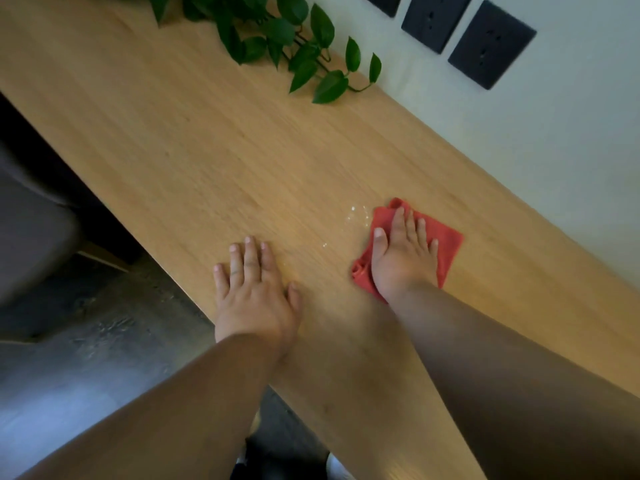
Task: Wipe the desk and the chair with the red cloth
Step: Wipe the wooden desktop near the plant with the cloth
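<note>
The red cloth (441, 244) lies bunched on the wooden desk (194, 140), right of centre. My right hand (401, 254) presses flat on top of it, fingers spread and pointing away from me. My left hand (254, 292) rests palm down on the bare desk near its front edge, fingers apart, holding nothing. A few small wet droplets (353, 216) glisten on the wood just left of the cloth. The grey chair (31, 220) shows dimly at the left, beside the desk.
A leafy green plant (287, 39) trails over the desk's far side. Three dark wall sockets (491, 43) sit on the white wall behind. Grey floor (86, 341) lies below the desk's front edge.
</note>
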